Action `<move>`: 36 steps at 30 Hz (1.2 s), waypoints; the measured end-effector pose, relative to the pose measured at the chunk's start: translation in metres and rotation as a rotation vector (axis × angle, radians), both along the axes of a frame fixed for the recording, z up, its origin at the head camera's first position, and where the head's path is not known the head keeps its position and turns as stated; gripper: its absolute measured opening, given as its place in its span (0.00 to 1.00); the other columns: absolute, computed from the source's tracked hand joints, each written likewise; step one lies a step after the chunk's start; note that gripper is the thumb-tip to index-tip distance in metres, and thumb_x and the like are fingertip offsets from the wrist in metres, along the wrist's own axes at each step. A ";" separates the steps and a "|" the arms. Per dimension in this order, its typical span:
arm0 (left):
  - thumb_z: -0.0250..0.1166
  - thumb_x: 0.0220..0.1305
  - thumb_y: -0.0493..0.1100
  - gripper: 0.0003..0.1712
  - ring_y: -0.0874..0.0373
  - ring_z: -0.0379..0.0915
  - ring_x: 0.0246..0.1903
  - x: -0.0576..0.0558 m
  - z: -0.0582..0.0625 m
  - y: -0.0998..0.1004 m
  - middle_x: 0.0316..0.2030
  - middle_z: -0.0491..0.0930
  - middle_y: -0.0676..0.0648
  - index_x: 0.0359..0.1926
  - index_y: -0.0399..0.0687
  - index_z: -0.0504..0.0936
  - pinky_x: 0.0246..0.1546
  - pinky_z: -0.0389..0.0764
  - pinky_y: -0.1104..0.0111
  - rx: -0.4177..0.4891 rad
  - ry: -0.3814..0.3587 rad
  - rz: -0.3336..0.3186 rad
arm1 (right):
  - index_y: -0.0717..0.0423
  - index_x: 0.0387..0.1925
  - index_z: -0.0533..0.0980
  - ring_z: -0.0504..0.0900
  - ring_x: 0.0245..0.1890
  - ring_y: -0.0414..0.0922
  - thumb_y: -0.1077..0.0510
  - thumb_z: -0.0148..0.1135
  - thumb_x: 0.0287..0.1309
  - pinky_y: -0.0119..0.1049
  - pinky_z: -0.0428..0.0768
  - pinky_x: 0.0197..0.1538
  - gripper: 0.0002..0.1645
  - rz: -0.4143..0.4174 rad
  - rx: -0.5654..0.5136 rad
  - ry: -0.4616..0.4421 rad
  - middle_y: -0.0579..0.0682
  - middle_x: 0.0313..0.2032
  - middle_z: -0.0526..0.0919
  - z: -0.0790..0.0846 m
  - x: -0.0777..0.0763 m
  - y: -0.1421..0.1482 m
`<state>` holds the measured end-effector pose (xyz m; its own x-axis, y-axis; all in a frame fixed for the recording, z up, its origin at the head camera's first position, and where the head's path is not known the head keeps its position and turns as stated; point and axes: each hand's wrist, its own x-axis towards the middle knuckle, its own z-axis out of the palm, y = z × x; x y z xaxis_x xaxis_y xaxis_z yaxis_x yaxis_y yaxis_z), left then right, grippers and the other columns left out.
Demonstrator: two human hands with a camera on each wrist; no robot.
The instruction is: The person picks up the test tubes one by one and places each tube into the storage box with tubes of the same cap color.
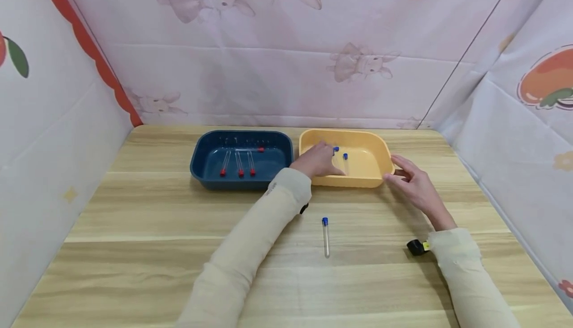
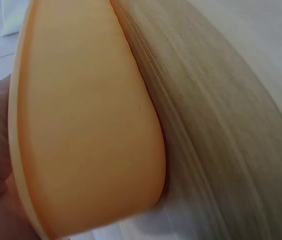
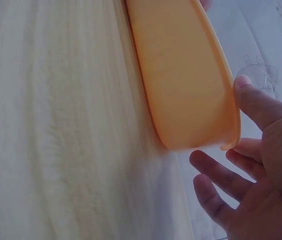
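Observation:
A yellow tray stands at the back of the table. My left hand reaches over its near left rim, thumb and fingers spread apart inside it beside blue-capped tubes. Some of its fingertips are hidden, and the tray wall covers most of the hand in the left wrist view. At the tray's right end my right hand holds the rim between thumb and a finger; other fingers hang free. Another blue-capped test tube lies on the table in front of the tray.
Left of the yellow tray is a dark blue tray, close beside it, with several red-capped tubes inside. A printed cloth hangs behind the wooden table, and more cloth closes both sides.

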<state>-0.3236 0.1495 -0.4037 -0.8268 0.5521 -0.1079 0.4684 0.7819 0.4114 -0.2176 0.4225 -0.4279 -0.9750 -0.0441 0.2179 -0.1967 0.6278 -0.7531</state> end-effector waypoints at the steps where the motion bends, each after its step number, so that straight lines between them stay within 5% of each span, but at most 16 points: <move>1: 0.75 0.58 0.66 0.40 0.54 0.70 0.55 -0.001 -0.001 0.001 0.62 0.73 0.44 0.60 0.41 0.81 0.62 0.75 0.63 -0.010 -0.003 -0.005 | 0.68 0.73 0.66 0.77 0.47 0.29 0.63 0.69 0.67 0.14 0.77 0.46 0.37 0.003 -0.004 0.001 0.68 0.73 0.64 0.000 0.000 0.000; 13: 0.74 0.61 0.64 0.31 0.53 0.69 0.52 0.001 0.001 0.007 0.61 0.72 0.43 0.51 0.43 0.84 0.58 0.77 0.63 -0.039 -0.054 0.019 | 0.69 0.73 0.65 0.76 0.46 0.26 0.63 0.69 0.67 0.16 0.78 0.45 0.38 0.014 -0.011 -0.001 0.69 0.73 0.63 0.003 0.001 0.000; 18: 0.73 0.63 0.61 0.36 0.52 0.69 0.58 0.003 0.002 0.009 0.64 0.71 0.42 0.63 0.43 0.80 0.62 0.75 0.62 -0.054 -0.063 0.013 | 0.69 0.73 0.65 0.77 0.46 0.26 0.64 0.69 0.67 0.17 0.79 0.45 0.38 0.023 -0.026 -0.006 0.70 0.74 0.62 0.002 0.001 0.002; 24: 0.72 0.66 0.59 0.43 0.49 0.65 0.68 0.001 -0.002 0.010 0.69 0.70 0.42 0.75 0.46 0.70 0.68 0.70 0.59 -0.078 -0.057 -0.010 | 0.69 0.73 0.66 0.82 0.51 0.46 0.63 0.69 0.67 0.17 0.79 0.46 0.37 0.021 -0.020 -0.005 0.68 0.74 0.63 0.002 0.001 0.001; 30: 0.73 0.65 0.59 0.46 0.50 0.65 0.69 0.000 -0.005 0.011 0.70 0.70 0.42 0.77 0.46 0.66 0.69 0.70 0.59 -0.082 -0.051 0.022 | 0.70 0.72 0.66 0.79 0.48 0.28 0.63 0.69 0.67 0.17 0.79 0.47 0.37 0.034 -0.035 -0.009 0.68 0.74 0.62 0.003 0.000 0.000; 36: 0.74 0.62 0.61 0.51 0.50 0.68 0.67 -0.001 -0.007 0.012 0.70 0.70 0.42 0.77 0.45 0.63 0.67 0.72 0.59 -0.028 -0.051 0.046 | 0.70 0.72 0.66 0.80 0.49 0.33 0.64 0.69 0.67 0.18 0.79 0.47 0.37 0.034 -0.039 -0.007 0.68 0.74 0.63 0.003 -0.001 0.001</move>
<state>-0.3248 0.1615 -0.4110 -0.8446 0.5094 -0.1650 0.4105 0.8138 0.4113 -0.2184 0.4235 -0.4249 -0.9745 -0.0689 0.2135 -0.2123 0.5912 -0.7781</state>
